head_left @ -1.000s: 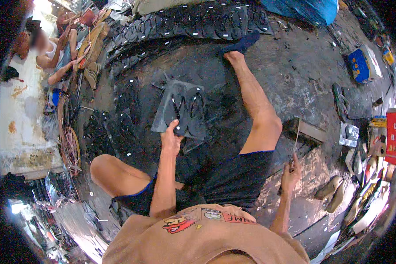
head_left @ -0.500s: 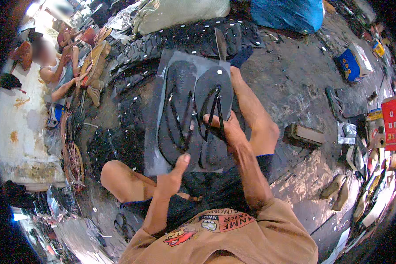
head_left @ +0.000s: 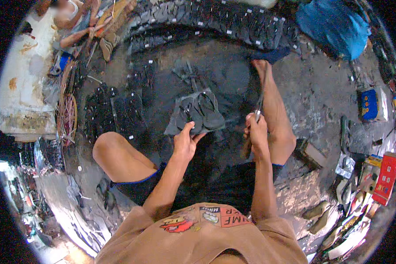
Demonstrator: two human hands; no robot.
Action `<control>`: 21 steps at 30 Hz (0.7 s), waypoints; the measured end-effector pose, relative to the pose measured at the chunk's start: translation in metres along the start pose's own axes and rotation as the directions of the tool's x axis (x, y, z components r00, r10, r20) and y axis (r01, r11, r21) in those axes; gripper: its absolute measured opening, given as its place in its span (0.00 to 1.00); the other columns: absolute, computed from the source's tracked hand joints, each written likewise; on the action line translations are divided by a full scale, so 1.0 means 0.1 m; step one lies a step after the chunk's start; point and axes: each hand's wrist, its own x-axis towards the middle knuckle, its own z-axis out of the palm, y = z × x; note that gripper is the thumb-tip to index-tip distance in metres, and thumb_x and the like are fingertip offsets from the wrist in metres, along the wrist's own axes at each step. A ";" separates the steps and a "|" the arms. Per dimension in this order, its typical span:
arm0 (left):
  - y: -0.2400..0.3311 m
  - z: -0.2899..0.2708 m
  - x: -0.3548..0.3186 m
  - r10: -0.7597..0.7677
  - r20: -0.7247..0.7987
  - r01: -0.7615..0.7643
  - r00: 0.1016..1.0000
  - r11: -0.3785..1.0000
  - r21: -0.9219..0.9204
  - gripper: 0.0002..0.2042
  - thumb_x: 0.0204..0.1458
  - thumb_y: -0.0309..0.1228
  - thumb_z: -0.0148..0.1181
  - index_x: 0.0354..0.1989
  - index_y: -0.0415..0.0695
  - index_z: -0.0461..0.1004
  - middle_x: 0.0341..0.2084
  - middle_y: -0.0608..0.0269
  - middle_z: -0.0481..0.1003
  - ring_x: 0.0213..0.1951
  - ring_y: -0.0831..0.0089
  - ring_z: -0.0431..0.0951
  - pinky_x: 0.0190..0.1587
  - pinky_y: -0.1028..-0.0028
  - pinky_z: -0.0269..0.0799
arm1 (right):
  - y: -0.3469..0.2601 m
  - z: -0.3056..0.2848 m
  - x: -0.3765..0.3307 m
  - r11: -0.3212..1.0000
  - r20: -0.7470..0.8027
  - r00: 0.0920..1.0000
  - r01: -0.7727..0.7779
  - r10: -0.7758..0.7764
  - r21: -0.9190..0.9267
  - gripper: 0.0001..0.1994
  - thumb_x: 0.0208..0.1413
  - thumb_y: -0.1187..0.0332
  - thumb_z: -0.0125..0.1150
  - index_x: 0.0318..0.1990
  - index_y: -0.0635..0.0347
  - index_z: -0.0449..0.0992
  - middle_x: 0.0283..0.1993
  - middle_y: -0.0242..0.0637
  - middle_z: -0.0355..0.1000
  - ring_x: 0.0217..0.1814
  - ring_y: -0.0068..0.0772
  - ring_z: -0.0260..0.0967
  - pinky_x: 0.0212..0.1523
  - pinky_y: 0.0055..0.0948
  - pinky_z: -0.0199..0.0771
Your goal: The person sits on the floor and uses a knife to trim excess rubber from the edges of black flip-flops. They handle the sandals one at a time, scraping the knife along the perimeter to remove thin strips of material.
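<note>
My left hand (head_left: 185,143) pinches the near edge of a thin grey sheet (head_left: 171,126), thumb on top. A pair of black flip-flops (head_left: 212,118) with thin straps lies on the sheet, between my legs. The hand's fingers go under the sheet and are partly hidden. My right hand (head_left: 257,132), beside my right shin, is closed around a knife (head_left: 262,97). Its narrow blade points away from me, and the handle shows below my fist. The sheet and the knife are apart.
Rows of black footwear (head_left: 198,20) with white tags curve across the far floor. Beyond my right foot lies a blue plastic bag (head_left: 334,28). A block (head_left: 312,154), a blue-and-white box (head_left: 374,104) and a red box (head_left: 387,179) stand right. Another person's arm (head_left: 77,37) shows far left.
The sheet with the flip-flops has moved down and away from me, toward the floor. My right hand has left the flip-flops and taken hold of the knife. The view has tilted nearer.
</note>
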 end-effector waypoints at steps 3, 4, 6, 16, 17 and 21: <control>-0.15 -0.17 0.16 -0.063 -0.129 0.066 0.990 0.998 0.016 0.16 0.58 0.37 0.70 0.47 0.40 0.76 0.40 0.59 0.80 0.39 0.68 0.83 0.41 0.63 0.87 | 0.09 0.11 -0.64 0.967 0.159 0.973 0.191 -0.165 -0.168 0.15 0.71 0.65 0.55 0.60 0.60 0.68 0.31 0.31 0.69 0.24 0.20 0.67 0.23 0.24 0.68; -0.13 -0.19 0.15 -0.119 -0.141 0.129 0.983 0.989 0.067 0.17 0.58 0.39 0.71 0.47 0.40 0.77 0.38 0.59 0.80 0.37 0.69 0.82 0.38 0.65 0.84 | -0.14 0.20 -0.92 0.988 0.180 0.981 0.096 -0.074 -0.120 0.17 0.71 0.65 0.55 0.62 0.59 0.68 0.31 0.31 0.71 0.24 0.21 0.66 0.24 0.24 0.67; 0.02 -0.11 0.18 -0.204 -0.149 0.230 0.968 0.956 0.180 0.19 0.56 0.42 0.73 0.46 0.41 0.77 0.34 0.59 0.81 0.31 0.72 0.81 0.30 0.71 0.79 | 0.00 0.16 -1.15 0.862 0.174 0.973 0.219 -0.155 -0.457 0.18 0.70 0.58 0.58 0.57 0.63 0.71 0.40 0.49 0.80 0.34 0.47 0.80 0.35 0.41 0.77; 0.12 0.23 0.12 -0.214 -0.148 0.233 0.966 0.964 0.126 0.21 0.55 0.44 0.73 0.49 0.42 0.79 0.30 0.57 0.77 0.25 0.78 0.72 0.27 0.74 0.68 | 0.21 0.41 -1.32 0.692 0.157 0.981 0.038 0.110 -0.721 0.22 0.69 0.47 0.54 0.42 0.61 0.73 0.29 0.57 0.78 0.33 0.66 0.78 0.35 0.58 0.75; 0.11 0.22 0.13 -0.226 -0.151 0.245 0.962 0.962 0.118 0.20 0.56 0.43 0.73 0.49 0.42 0.79 0.30 0.57 0.77 0.25 0.78 0.72 0.27 0.74 0.67 | 0.24 0.44 -1.28 0.670 0.146 0.984 0.042 0.099 -0.741 0.23 0.69 0.46 0.54 0.42 0.61 0.73 0.29 0.57 0.78 0.33 0.66 0.78 0.36 0.58 0.76; 0.10 0.18 0.12 -0.277 -0.181 0.299 0.944 0.949 0.102 0.17 0.57 0.41 0.72 0.48 0.44 0.79 0.30 0.58 0.76 0.24 0.78 0.70 0.27 0.74 0.66 | 0.39 0.55 -0.92 0.532 0.126 0.990 0.074 0.062 -0.843 0.25 0.67 0.43 0.55 0.46 0.61 0.76 0.31 0.58 0.79 0.36 0.66 0.79 0.38 0.58 0.78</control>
